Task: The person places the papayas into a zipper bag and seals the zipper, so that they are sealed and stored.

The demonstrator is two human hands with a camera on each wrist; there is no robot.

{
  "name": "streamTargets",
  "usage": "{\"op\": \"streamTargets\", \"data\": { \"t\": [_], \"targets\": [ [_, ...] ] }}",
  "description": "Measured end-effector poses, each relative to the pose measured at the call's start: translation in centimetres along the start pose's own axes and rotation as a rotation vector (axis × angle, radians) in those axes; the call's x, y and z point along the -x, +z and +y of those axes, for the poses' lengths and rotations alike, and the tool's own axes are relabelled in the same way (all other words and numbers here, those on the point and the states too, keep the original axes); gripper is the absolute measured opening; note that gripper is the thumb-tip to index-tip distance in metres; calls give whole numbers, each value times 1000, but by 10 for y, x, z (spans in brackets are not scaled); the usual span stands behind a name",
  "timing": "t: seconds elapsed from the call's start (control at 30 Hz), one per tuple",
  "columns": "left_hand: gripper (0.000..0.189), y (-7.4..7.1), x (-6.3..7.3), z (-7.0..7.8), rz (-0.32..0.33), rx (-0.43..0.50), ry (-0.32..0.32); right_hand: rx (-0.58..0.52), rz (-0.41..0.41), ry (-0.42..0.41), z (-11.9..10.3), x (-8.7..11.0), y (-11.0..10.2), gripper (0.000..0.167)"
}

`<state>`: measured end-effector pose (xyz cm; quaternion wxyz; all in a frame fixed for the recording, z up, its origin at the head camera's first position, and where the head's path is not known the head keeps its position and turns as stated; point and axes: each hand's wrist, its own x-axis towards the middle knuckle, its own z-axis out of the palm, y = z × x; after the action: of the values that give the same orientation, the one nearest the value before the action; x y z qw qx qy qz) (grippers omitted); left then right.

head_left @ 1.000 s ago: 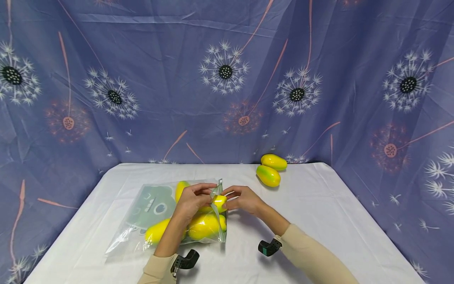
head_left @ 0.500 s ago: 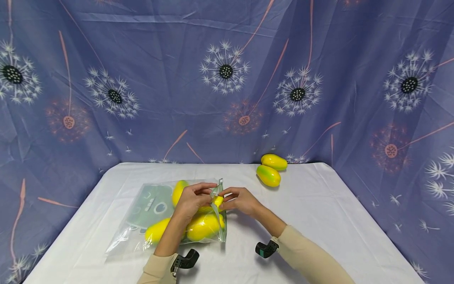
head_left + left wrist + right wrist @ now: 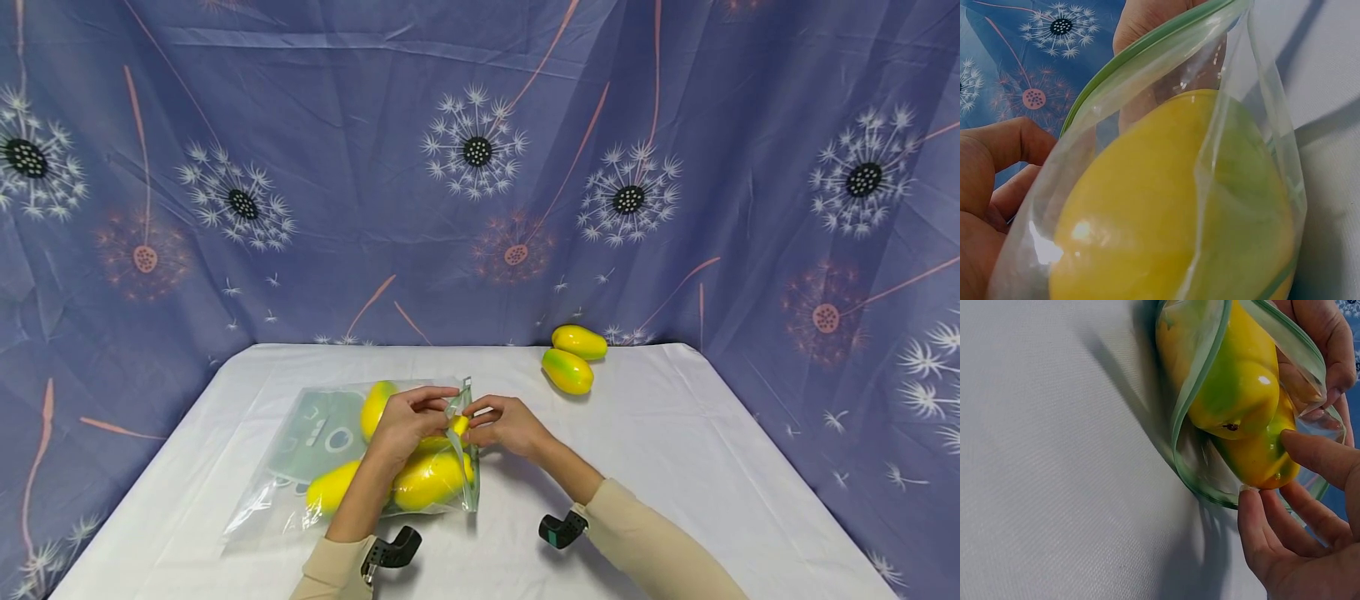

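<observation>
white table [image 3: 675,417]: clear bag [image 3: 315,433], two yellow fruits [image 3: 567,372].

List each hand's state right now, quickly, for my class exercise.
Left hand: holding the clear bag near its opening.
Right hand: holding a yellow-green fruit by its end.

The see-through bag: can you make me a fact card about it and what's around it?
Bag: clear with a green rim, on the white table, mouth open
Inside: several yellow fruits
Left hand: pinches the bag's edge
Right hand: fingertips around the end of one fruit at the opening
Loose fruits: two, toward the table's far side
Backdrop: blue-purple cloth with dandelions
</observation>
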<state>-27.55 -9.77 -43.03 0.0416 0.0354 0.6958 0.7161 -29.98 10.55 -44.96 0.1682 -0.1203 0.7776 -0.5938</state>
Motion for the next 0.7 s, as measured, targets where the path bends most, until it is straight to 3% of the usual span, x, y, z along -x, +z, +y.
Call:
{"op": "streamTargets", "data": {
  "t": [0.4, 0.7],
  "targets": [
    [44, -1, 1, 2, 2, -9, 0, 75, 4, -21, -1, 0, 0, 40],
    [42, -1, 2, 2, 8, 12, -7, 103, 2, -14, -5, 6, -12, 41]
  ]
}}
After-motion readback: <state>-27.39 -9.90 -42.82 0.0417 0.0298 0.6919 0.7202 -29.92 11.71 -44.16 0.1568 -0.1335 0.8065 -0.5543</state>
